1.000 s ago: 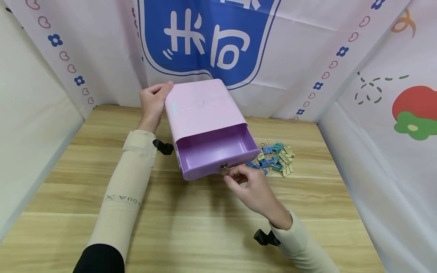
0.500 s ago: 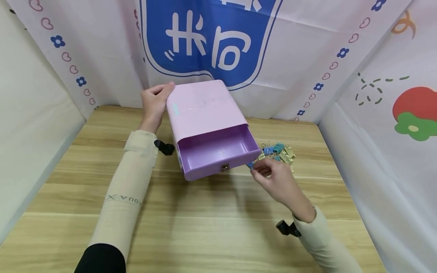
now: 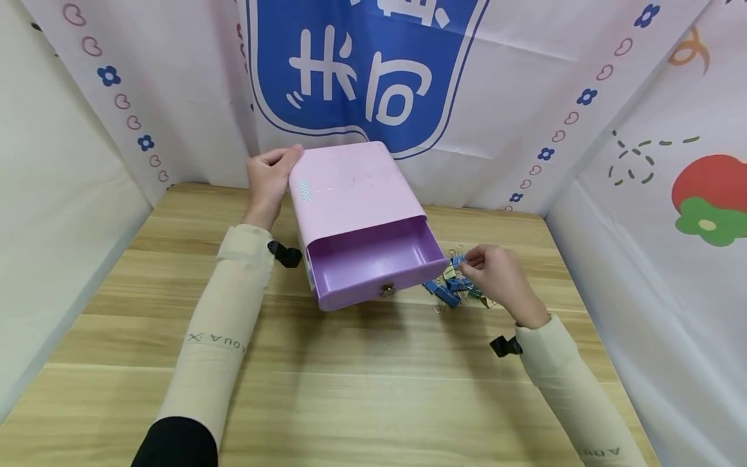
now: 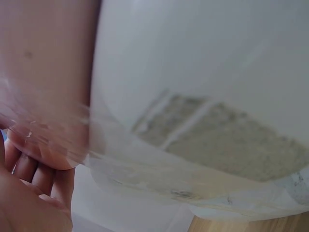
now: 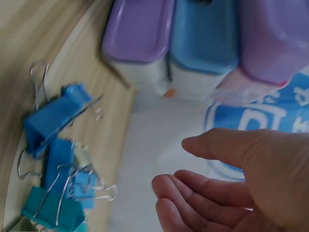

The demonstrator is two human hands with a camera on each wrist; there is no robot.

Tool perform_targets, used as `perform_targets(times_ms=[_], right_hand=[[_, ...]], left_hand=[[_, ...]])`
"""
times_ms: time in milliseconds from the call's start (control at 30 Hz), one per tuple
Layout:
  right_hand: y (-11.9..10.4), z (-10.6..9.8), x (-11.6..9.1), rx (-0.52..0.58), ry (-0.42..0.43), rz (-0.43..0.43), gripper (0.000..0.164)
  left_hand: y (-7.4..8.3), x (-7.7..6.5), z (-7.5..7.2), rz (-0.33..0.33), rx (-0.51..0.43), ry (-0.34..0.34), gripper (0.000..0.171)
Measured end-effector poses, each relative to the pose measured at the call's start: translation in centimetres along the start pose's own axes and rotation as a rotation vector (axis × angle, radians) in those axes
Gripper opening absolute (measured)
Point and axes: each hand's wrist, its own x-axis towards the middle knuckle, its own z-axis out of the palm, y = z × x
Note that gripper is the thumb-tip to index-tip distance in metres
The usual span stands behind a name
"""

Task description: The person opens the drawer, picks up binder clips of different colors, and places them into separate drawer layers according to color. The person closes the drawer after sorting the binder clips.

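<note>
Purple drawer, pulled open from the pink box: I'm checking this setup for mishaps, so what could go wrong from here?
1. The binder clips lie bunched with wire handles crossing, so lifting one might drag others along.
2. The right hand is close to the front corner of the purple drawer and might knock it.
3. The left hand holds a rear corner of the pink box; should that slacken, a bump could perhaps turn it.
</note>
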Motion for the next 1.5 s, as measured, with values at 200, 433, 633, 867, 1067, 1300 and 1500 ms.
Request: perform_targets(times_ms=[200, 433, 633, 867, 1067, 1300, 1500], right_hand=[[1.8, 0.9, 2.6, -0.029, -0.085, 0.079, 0.024], [2.9, 2.0, 4.4, -0.063, -0.158, 0.147, 0.032], [3.5, 2.6, 5.4, -0.061, -0.177, 0.165, 0.025], [3.5, 3.1, 5.8, 0.033, -0.19, 0.195, 0.02], [3.3, 3.0, 5.7, 0.072, -0.157, 0.16, 0.015], [2.3, 1.4, 5.4, 0.118, -0.116, 0.153, 0.015], [0.8, -0.2, 4.9, 0.144, -0.031, 0.11, 0.016]], left_hand=[[-0.1, 0.0, 0.1, 0.006, -0.009, 0.003, 0.03], [-0.2, 0.0, 0.2, 0.019, -0.012, -0.001, 0.028], [0.1, 0.0, 0.1, 0.019, -0.016, 0.006, 0.029], [0.3, -0.1, 0.0, 0.003, -0.002, 0.003, 0.031], [0.1, -0.2, 0.1, -0.008, -0.004, -0.005, 0.03], [0.1, -0.4, 0.3, 0.001, -0.008, 0.002, 0.029], [0.1, -0.3, 0.3, 0.019, -0.008, 0.006, 0.029]])
